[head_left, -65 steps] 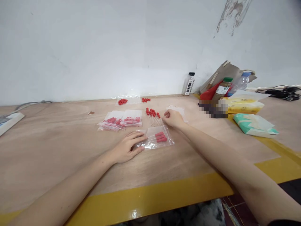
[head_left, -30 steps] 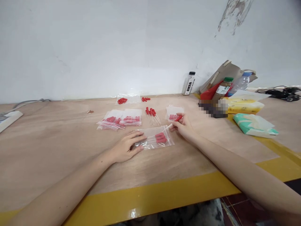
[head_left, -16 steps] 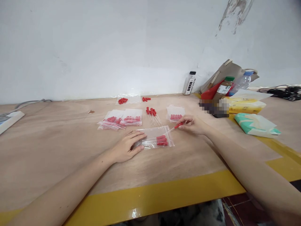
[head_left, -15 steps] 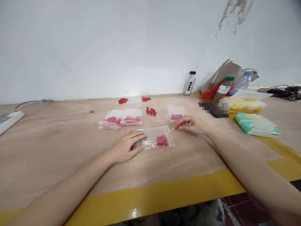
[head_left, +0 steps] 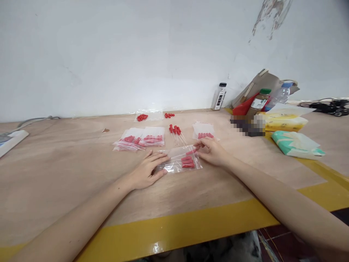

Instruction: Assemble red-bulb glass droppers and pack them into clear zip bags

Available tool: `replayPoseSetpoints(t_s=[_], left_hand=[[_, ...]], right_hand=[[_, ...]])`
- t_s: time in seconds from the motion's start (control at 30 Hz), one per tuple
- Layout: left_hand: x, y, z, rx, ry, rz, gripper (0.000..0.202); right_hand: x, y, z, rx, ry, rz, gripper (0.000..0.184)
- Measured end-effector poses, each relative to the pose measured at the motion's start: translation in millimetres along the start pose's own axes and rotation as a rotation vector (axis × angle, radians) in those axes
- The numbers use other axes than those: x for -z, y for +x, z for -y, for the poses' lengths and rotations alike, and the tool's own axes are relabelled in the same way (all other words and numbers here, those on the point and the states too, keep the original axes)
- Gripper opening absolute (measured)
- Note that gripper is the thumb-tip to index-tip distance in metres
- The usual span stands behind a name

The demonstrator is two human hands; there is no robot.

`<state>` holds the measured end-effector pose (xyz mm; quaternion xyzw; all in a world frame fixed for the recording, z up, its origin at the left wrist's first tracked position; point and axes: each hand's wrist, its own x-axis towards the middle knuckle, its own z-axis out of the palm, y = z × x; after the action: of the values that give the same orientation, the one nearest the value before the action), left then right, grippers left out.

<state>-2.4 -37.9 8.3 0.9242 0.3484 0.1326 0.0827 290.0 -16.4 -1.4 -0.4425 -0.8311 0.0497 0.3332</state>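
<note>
A clear zip bag (head_left: pixel 174 168) lies flat on the table with several red-bulbed glass droppers (head_left: pixel 188 164) inside. My left hand (head_left: pixel 151 168) rests on the bag's left end, fingers stretched out and apart. At the bag's right-hand mouth, my right hand (head_left: pixel 211 150) pinches the red bulb of another dropper (head_left: pixel 191 151), whose thin stem reaches leftward into the bag. Just behind the bag is a loose bunch of red-bulbed droppers (head_left: pixel 176 130). Packed bags (head_left: pixel 131 139) of red bulbs sit to the left, and one more packed bag (head_left: pixel 205 131) sits behind my right hand.
Farther back are loose red bulbs (head_left: pixel 169 115) and a bag with red bulbs (head_left: pixel 142 117). A black-capped bottle (head_left: pixel 220 97) stands by the wall. Tissue packs (head_left: pixel 297 145), bottles and a grey bag (head_left: pixel 252 85) crowd the right. A white power strip (head_left: pixel 13 142) lies left.
My right hand has moved left, bringing its dropper from outside the mouth into the bag so the red bulb is now at the opening. My left hand has stayed in place.
</note>
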Motion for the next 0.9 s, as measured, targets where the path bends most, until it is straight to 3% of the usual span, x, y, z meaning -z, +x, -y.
replayPoseSetpoints(t_s=[0.17, 0.33, 0.5, 0.67, 0.83, 0.9], left_hand=[[-1.5, -0.6, 1.3, -0.024, 0.017, -0.013, 0.045], [-0.2, -1.1, -0.7, -0.029, 0.036, 0.002, 0.042], [0.0, -1.5, -1.0, -0.019, 0.058, -0.006, 0.041], [-1.8, -1.0, 1.1, -0.023, 0.055, -0.038, 0.041], [-1.9, -0.2, 0.6, -0.028, 0.019, -0.013, 0.043], [-1.2, -0.1, -0.5, -0.027, 0.013, 0.001, 0.043]], right_hand=[[-6.9, -1.5, 12.4, 0.058, -0.023, -0.036, 0.023], [-13.2, 0.4, 16.2, 0.099, -0.047, 0.015, 0.018], [-7.6, 2.2, 13.7, 0.072, -0.054, 0.055, 0.038], [-8.2, 26.9, 0.2, -0.124, -0.032, -0.061, 0.024], [-26.0, 71.2, -1.5, -0.490, -0.045, 0.023, 0.022], [-34.7, 87.4, -0.9, -0.574, -0.052, 0.050, 0.023]])
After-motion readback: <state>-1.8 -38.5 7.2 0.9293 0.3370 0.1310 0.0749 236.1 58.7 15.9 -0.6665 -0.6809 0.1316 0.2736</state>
